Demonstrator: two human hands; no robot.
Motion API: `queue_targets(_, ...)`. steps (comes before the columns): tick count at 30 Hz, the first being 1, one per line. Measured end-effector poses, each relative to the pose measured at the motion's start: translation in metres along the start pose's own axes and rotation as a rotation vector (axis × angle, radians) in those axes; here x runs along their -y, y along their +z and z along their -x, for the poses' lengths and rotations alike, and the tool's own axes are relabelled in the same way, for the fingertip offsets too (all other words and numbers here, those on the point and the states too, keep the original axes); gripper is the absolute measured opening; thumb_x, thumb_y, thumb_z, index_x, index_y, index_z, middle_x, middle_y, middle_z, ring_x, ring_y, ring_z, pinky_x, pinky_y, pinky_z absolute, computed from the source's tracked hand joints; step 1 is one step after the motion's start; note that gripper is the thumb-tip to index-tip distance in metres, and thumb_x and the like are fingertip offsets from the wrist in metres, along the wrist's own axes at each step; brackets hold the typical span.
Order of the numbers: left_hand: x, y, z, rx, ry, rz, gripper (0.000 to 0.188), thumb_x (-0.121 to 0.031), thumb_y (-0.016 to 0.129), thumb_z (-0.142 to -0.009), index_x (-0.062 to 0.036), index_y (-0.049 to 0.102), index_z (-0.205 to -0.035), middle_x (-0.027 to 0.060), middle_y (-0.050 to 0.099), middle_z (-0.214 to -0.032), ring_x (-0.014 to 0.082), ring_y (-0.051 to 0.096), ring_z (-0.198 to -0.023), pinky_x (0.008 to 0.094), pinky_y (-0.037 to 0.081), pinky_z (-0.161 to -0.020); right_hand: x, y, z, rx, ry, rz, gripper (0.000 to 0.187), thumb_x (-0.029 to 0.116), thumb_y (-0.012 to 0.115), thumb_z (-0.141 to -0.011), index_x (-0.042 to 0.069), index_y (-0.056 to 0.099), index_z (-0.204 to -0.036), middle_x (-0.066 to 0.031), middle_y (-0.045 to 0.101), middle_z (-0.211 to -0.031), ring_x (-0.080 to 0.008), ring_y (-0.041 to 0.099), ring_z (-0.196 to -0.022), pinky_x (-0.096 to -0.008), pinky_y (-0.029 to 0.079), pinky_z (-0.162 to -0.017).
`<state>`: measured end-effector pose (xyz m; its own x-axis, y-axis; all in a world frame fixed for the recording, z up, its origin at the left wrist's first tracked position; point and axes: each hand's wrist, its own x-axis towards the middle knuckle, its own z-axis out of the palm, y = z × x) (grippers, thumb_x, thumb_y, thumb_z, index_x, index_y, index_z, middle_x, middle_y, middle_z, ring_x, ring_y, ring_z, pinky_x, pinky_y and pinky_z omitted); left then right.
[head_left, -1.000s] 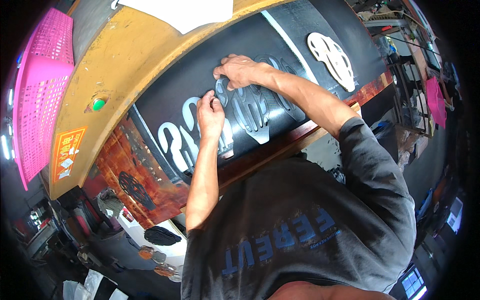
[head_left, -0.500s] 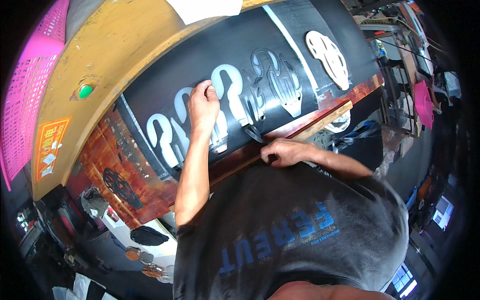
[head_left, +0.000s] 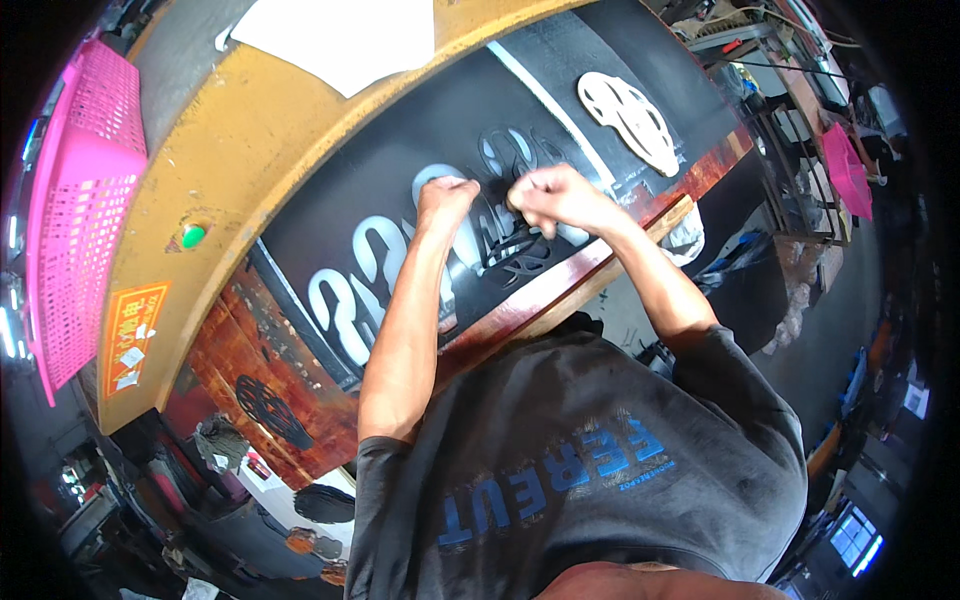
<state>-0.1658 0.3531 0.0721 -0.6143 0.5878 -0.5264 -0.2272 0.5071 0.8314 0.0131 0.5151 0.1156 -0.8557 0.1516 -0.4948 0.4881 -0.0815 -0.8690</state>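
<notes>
Both my hands are over a black sheet on the bench. My left hand [head_left: 447,205], fingers closed, is over a pale, hook-shaped sole outline; what its fingertips pinch is hidden. Close to its right, my right hand [head_left: 562,200] is closed in a pinch, slightly blurred. A loose black openwork piece [head_left: 518,262], made of thin strips, hangs at its fingers and trails onto the sheet. Pale sole-shaped outlines [head_left: 333,312] lie in a row to the left. A dark cut-out outline [head_left: 495,150] lies just beyond my hands.
A white openwork sole shape [head_left: 632,122] lies at the right of the black sheet [head_left: 350,180]. A yellow machine beam [head_left: 225,150] with a green button [head_left: 193,236] crosses behind. A black openwork sole [head_left: 272,410] rests on the reddish board at left. A pink basket [head_left: 95,230] stands far left.
My right hand has moved from the bench's front edge up beside my left hand. The left hand has shifted slightly right. The black strips now lie bunched between and below my hands.
</notes>
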Motion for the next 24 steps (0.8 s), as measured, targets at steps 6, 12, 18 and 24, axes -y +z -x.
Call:
queue_targets(6,-0.008,-0.007,0.005,0.076,-0.263,0.373,0.029,-0.016,0.072,-0.100,-0.0018,0.067,-0.124,0.0052,0.066,-0.093,0.0075,0.048,-0.054,0.0243,0.035,-0.041,-0.020,0.002,-0.088,-0.227,-0.243,0.380,0.053,0.028,0.076,-0.095,0.000,0.070,-0.140,-0.0243,0.078,-0.123,-0.0323,0.076,-0.118,-0.0386,0.057,-0.105)
queue_targets(12,0.011,0.006,0.002,-0.028,-0.131,0.499,0.042,-0.013,0.070,-0.104,0.0014,0.056,-0.142,0.0071,0.067,-0.102,0.0093,0.056,-0.055,0.0241,0.046,-0.045,-0.011,0.005,-0.093,-0.119,-0.175,0.378,0.048,0.027,0.082,-0.090,0.001,0.075,-0.130,-0.0232,0.078,-0.120,-0.0351,0.076,-0.112,-0.0411,0.058,-0.099)
queue_targets(18,0.020,0.024,-0.007,-0.151,-0.035,0.363,0.022,-0.013,0.069,-0.107,0.0020,0.063,-0.122,0.0049,0.068,-0.093,0.0107,0.067,-0.065,0.0261,0.058,-0.056,-0.021,0.017,-0.076,-0.270,-0.692,0.560,0.011,0.009,0.076,-0.092,0.008,0.079,-0.102,-0.0111,0.075,-0.103,-0.0363,0.070,-0.109,-0.0442,0.057,-0.096)
queue_targets(24,0.030,0.038,-0.012,-0.241,0.072,0.281,0.023,-0.016,0.076,-0.103,0.0045,0.065,-0.106,0.0057,0.069,-0.083,0.0111,0.066,-0.057,0.0271,0.055,-0.047,-0.062,0.044,0.017,-0.067,-0.874,0.840,0.012,0.011,0.075,-0.079,0.010,0.070,-0.089,-0.0096,0.066,-0.088,-0.0334,0.068,-0.097,-0.0437,0.058,-0.088)
